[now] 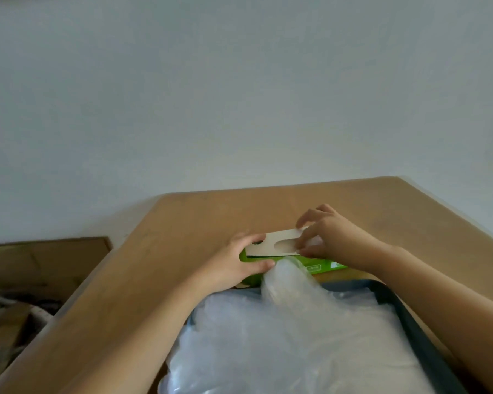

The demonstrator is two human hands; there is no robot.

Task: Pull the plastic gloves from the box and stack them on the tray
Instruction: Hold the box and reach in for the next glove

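currently a person is leaning over a tan wooden table (182,228) that is standing against a pale wall (239,81). the left hand (239,260) is gripping the left end of the green box (322,265), with the fingers curling over its top edge and the thumb pressing along its front face. the right hand (329,237) is pinching the right end of the box's pale cardboard flap (271,243), thumb low and fingertips on top. the flap is standing lifted off the box, showing its plain inner side and an oval cut-out. a bit of clear film is showing just under the right palm, but it is too blurred to tell whether the fingers are catching it as well. one clear plastic glove (288,277) is trailing out of the front of the box, between the two hands, and drooping onto the pile of gloves (282,336). that pile is lying on the dark tray (410,317), which is sitting just on the near side of the box. the pile is covering nearly all of the tray, so only parts of its rim are showing. both bare forearms are reaching forward on either side of the pile. off the table's left edge, lower down, a brown cardboard carton (40,260) is sitting among blurred clutter.
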